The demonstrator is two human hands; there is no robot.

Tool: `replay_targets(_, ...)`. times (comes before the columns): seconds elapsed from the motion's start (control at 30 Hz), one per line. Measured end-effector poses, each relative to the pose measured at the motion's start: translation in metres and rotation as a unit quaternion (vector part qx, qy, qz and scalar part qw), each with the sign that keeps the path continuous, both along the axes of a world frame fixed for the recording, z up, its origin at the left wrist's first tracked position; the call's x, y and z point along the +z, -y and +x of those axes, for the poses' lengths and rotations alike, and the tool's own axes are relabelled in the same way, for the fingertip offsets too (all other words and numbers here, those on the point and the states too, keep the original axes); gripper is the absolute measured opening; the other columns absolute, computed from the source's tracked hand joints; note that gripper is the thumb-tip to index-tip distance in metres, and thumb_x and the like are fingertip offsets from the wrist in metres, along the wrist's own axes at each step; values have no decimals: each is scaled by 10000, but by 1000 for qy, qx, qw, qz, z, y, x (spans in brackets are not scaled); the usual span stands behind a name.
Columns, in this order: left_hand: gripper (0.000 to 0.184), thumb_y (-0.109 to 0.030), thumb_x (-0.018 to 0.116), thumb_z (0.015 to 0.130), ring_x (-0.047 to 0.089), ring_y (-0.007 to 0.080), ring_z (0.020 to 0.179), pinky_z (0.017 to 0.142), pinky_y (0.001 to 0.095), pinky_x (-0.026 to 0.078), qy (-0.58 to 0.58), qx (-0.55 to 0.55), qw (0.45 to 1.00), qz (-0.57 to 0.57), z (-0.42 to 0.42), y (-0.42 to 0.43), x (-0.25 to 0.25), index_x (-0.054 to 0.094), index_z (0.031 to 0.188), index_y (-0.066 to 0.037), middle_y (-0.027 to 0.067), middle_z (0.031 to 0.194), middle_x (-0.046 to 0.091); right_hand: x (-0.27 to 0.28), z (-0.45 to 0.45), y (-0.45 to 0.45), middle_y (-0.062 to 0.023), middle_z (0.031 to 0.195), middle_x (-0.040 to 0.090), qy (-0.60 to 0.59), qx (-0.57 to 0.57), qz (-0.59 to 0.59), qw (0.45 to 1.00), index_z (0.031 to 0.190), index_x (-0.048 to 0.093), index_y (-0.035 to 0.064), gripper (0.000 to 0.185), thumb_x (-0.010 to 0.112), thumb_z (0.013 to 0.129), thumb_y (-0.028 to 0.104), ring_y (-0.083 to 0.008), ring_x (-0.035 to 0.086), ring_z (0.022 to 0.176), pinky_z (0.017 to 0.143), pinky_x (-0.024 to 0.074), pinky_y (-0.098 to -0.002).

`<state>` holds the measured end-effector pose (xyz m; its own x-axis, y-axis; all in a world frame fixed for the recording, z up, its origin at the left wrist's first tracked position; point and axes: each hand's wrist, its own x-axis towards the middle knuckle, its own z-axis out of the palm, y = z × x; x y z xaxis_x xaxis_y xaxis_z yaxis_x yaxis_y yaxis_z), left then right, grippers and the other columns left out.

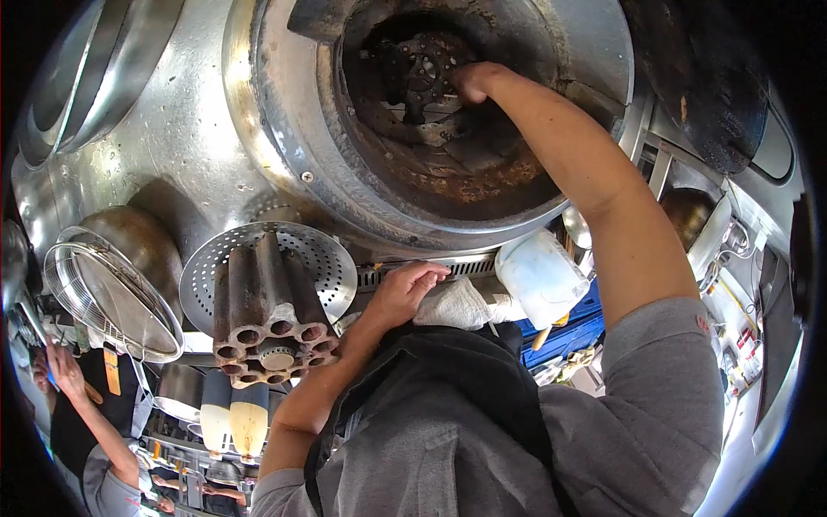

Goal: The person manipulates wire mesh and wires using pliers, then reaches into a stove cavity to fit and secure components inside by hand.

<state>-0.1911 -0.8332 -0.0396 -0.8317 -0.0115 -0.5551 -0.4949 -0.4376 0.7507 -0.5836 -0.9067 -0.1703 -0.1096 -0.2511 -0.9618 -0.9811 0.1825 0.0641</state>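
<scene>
My right hand (476, 82) reaches down into the round, soot-blackened wok burner (457, 177). It is beside the dark burner fitting (422, 69) at the bottom; its fingers point down and are mostly hidden, so a grip cannot be made out. Close to the front edge of the range, my left hand (407, 291) is open, with fingers stretched to the right and nothing visible in it. A folded white cloth (454, 305) lies just below its fingertips. Left of that hand, a rusty burner head made of several tubes (276, 314) rests on a perforated metal strainer (200, 280).
Wire-mesh strainers (112, 293) and a metal bowl (142, 246) stand at left. A white container (541, 274) is on the right, above blue crates (564, 323). A blackened wok (702, 95) sits at upper right. Another person's hand (67, 370) shows at lower left.
</scene>
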Motion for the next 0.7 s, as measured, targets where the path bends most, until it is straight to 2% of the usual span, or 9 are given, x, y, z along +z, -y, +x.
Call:
replay_targets(0.03, 246, -136, 495, 1037, 637, 164, 966, 867, 305, 510, 0, -5, 1000, 9, 1, -1, -1, 650, 1201, -37, 89, 1089, 688, 1, 0, 0, -179, 1291, 638, 0, 0, 0, 1000, 1271, 639, 53, 424, 579, 852, 80, -354, 651, 1126, 811, 537, -480)
replay_targets(0.07, 246, -136, 495, 1037, 637, 164, 966, 867, 305, 510, 0, -5, 1000, 10, 1, -2, -1, 650, 1201, -37, 89, 1089, 688, 1, 0, 0, -193, 1252, 656, 10, 16, 4, 1000, 1213, 664, 18, 375, 577, 863, 118, -358, 654, 1115, 842, 536, -469)
replay_targets(0.1, 237, -136, 516, 1022, 665, 206, 964, 860, 330, 519, -4, 1, 1000, -4, 1, -3, -2, 657, 1184, -36, 114, 1068, 701, 2, 0, 1, -207, 1213, 673, 20, 33, 6, 999, 1155, 690, -17, 350, 575, 873, 156, -362, 656, 1104, 872, 535, -457)
replay_targets(0.13, 227, -137, 537, 1007, 692, 248, 961, 853, 356, 529, -9, 7, 1000, -18, 1, -3, -2, 665, 1166, -35, 140, 1047, 714, 4, 0, 0, -207, 1213, 673, 19, 33, 7, 999, 1155, 690, -17, 350, 575, 873, 156, -362, 656, 1104, 872, 535, -457)
replay_targets(0.43, 230, -161, 542, 1010, 690, 263, 959, 849, 358, 527, -5, 12, 1000, -5, 1, -4, -3, 666, 1162, -41, 135, 1043, 714, 18, 4, 0, -195, 1305, 630, 8, -4, 0, 1000, 1267, 639, 18, 444, 582, 850, 159, -357, 619, 1185, 920, 526, -452)
replay_targets(0.5, 228, -155, 541, 1008, 690, 263, 958, 848, 358, 527, -4, 12, 1000, -5, 1, -3, -1, 666, 1160, -41, 134, 1043, 714, 9, 2, -5, -192, 1307, 630, 19, 3, -36, 999, 1272, 637, 23, 448, 583, 849, 159, -355, 619, 1189, 920, 527, -454)
replay_targets(0.63, 226, -139, 537, 1002, 690, 260, 954, 845, 359, 528, -10, 9, 1000, -10, -1, 0, 2, 665, 1158, -37, 131, 1041, 715, 10, 2, -2, -194, 1279, 647, 29, 9, -16, 999, 1215, 671, 10, 393, 573, 858, 143, -358, 630, 1168, 906, 530, -460)
replay_targets(0.7, 226, -135, 536, 1001, 690, 259, 952, 845, 358, 528, -8, 6, 1000, -12, -3, 3, 4, 664, 1158, -35, 132, 1038, 714, 11, 3, -2, -196, 1252, 660, -6, -17, -3, 1000, 1160, 694, -4, 345, 564, 868, 127, -361, 638, 1150, 894, 532, -463)
